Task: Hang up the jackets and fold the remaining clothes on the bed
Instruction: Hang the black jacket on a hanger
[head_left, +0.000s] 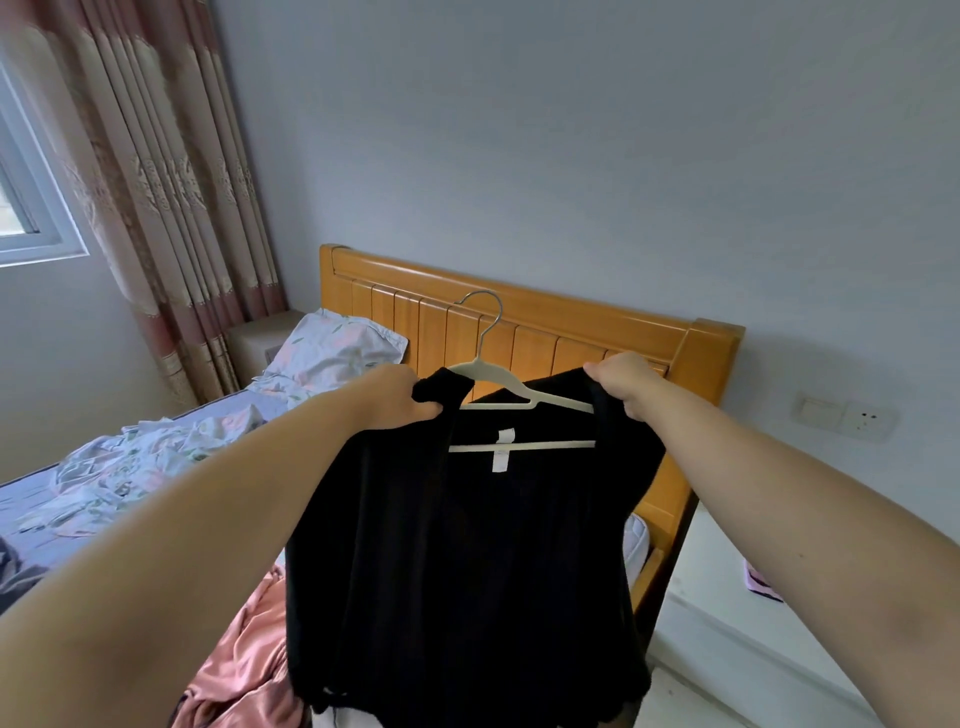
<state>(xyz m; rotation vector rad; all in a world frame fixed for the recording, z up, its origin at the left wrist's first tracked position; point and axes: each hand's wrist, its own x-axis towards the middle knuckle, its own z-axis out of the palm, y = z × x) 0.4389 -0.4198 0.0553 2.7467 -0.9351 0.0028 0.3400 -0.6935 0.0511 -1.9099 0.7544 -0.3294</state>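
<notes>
A black jacket (467, 561) hangs in the air in front of me over the bed's right side. A white hanger (519, 402) with a metal hook sits inside its neck opening, and a white label shows below the collar. My left hand (400, 397) grips the jacket's left shoulder. My right hand (621, 382) grips the right shoulder at the hanger's end. A pink satin garment (244, 660) lies on the bed below the jacket, partly hidden by it.
The orange wooden headboard (519, 322) stands against the wall behind the jacket. A floral pillow (332, 348) and crumpled floral bedding (130, 467) lie on the bed at left. Curtains (171, 182) and a window are at far left. A wall socket (844, 415) is at right.
</notes>
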